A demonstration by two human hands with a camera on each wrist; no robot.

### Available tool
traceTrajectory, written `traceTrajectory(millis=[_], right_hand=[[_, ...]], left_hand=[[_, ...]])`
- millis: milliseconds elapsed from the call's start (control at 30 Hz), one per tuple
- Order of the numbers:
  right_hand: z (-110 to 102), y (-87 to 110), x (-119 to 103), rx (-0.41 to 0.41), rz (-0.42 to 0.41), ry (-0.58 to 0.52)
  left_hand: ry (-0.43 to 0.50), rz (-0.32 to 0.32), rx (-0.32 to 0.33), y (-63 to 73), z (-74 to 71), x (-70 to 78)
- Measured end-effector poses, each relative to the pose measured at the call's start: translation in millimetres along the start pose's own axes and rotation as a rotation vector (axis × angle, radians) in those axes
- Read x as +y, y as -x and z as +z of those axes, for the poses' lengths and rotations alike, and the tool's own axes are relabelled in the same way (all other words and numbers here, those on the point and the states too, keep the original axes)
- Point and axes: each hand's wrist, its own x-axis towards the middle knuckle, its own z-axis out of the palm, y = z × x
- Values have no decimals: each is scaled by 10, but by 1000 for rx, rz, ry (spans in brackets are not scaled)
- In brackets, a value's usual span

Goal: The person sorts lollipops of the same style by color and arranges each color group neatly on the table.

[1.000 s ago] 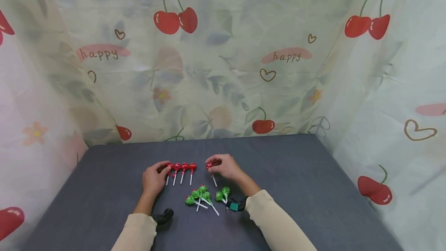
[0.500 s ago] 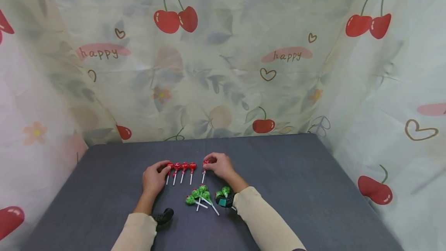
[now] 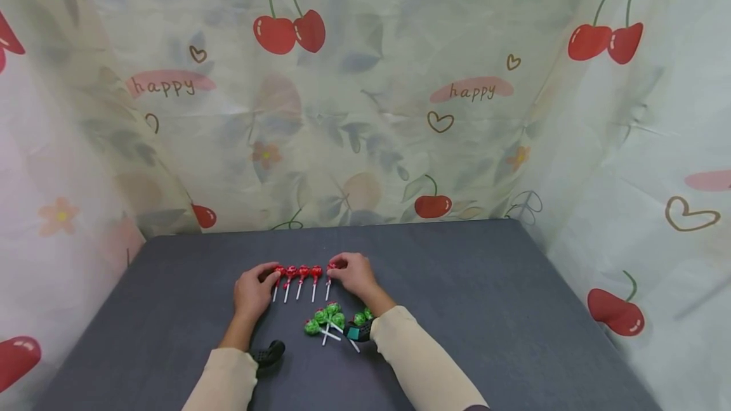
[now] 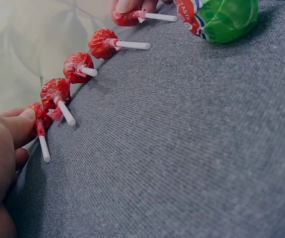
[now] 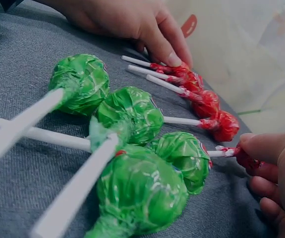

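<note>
A row of red-wrapped lollipops [image 3: 303,273] lies on the dark cloth, white sticks toward me. At the row's left end my left hand [image 3: 251,293] pinches the leftmost red lollipop [image 4: 42,119] by its head, thumb on the near side. My right hand [image 3: 355,274] pinches another red lollipop [image 5: 246,159] by its head at the right end, a small gap from its neighbour. Its stick points toward me, and my fingers cover most of the candy. Green-wrapped lollipops [image 5: 135,111] lie in a loose pile nearer to me, sticks crossing.
More green lollipops [image 3: 361,318] lie beside the pile, partly hidden by the black band [image 3: 358,332] on my right wrist. Another black band [image 3: 268,355] is on my left wrist. The grey table [image 3: 457,284] ends at a printed curtain [image 3: 365,144] behind and along both sides.
My right hand has slid left with its red lollipop toward the row, and the stick now stands straighter in line with the others. My left hand has stayed in place.
</note>
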Motion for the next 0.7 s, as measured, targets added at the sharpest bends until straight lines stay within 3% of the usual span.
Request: traceTrajectory(millis=[500, 700], right_hand=[[46, -28, -6, -33, -10, 104], [68, -14, -3, -32, -10, 98]], left_hand=[[-8, 0, 0, 4, -28, 53], [-5, -1, -10, 16, -30, 41]])
